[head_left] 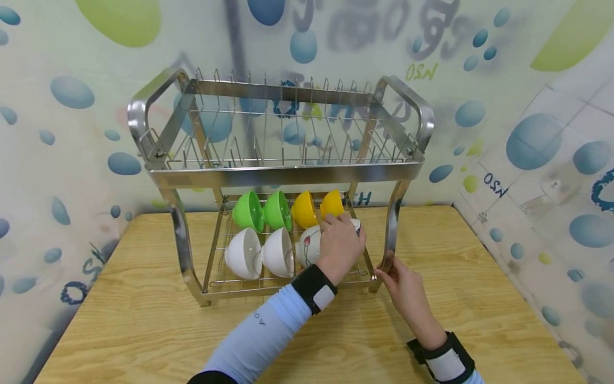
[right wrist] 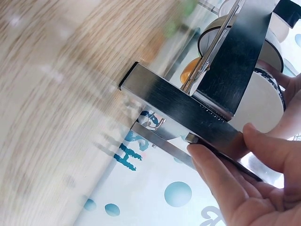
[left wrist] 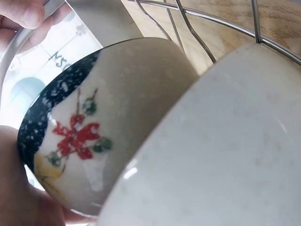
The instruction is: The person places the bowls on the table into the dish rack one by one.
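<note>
My left hand [head_left: 341, 242] reaches onto the rack's lower shelf and holds a white bowl with a dark speckled rim [head_left: 356, 224] at the right end of the front row. In the left wrist view, this bowl [left wrist: 127, 94] shows a red flower, with fingers along its left side. Just left of the hand sits a white bowl with a red bud pattern [head_left: 309, 246]. My right hand [head_left: 408, 288] grips the lower right front leg of the metal dish rack [head_left: 288, 175]. Thumb and fingers close around that leg [right wrist: 225, 134] in the right wrist view.
Two white bowls [head_left: 243, 253] lie on their sides at the front left of the lower shelf. Behind are two green bowls [head_left: 248, 212] and two yellow bowls [head_left: 304, 209]. The upper tier has upright wire dividers. The rack stands on a wooden table [head_left: 120, 320] against a patterned wall.
</note>
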`<state>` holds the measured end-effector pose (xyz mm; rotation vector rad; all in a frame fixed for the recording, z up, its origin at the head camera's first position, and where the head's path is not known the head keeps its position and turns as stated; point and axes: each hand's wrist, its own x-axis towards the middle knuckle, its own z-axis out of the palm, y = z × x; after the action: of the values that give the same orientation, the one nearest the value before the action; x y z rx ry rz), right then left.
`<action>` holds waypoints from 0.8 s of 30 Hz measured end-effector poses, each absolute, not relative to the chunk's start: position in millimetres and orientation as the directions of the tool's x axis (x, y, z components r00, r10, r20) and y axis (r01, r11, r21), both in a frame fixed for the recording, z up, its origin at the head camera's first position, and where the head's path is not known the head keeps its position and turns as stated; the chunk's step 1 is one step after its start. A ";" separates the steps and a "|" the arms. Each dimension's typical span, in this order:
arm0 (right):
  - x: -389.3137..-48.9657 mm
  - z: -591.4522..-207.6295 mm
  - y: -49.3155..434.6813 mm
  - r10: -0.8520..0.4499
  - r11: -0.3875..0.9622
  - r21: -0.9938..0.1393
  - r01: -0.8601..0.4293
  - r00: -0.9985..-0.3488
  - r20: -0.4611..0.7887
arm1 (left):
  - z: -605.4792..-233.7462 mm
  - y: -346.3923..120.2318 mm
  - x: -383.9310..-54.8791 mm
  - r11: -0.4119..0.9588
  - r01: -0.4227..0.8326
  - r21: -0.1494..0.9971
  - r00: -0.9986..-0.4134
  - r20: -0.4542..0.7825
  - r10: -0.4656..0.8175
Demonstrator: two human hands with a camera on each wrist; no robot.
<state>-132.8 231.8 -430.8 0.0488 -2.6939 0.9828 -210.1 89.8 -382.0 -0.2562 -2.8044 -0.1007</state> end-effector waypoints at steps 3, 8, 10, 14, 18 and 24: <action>-133.1 -431.5 232.3 0.059 0.768 -0.627 -0.128 -0.961 0.270 | -384.1 91.5 -209.3 0.984 0.170 0.049 -0.942 0.301 0.148; -133.3 -431.8 232.6 0.058 0.769 -0.627 -0.128 -0.962 0.268 | -388.1 93.5 -206.9 0.986 0.152 0.061 -0.938 0.322 0.125; -133.2 -431.4 232.5 0.062 0.766 -0.631 -0.122 -0.963 0.261 | -388.9 94.1 -206.3 0.987 0.149 0.055 -0.937 0.328 0.124; -132.9 -430.8 232.3 0.063 0.767 -0.631 -0.118 -0.964 0.257 | -390.0 95.1 -205.2 0.985 0.155 0.068 -0.940 0.317 0.126; -132.9 -430.9 232.4 0.057 0.770 -0.624 -0.132 -0.960 0.273 | -390.3 94.9 -203.8 0.985 0.159 0.072 -0.937 0.324 0.128; -132.7 -431.4 232.3 0.060 0.775 -0.620 -0.122 -0.962 0.266 | -390.8 93.5 -202.7 0.987 0.163 0.010 -0.924 0.351 0.149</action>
<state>-132.7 232.3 -431.4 0.0481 -2.6984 0.9700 -202.7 93.5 -390.8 -0.2251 -2.7751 -0.0545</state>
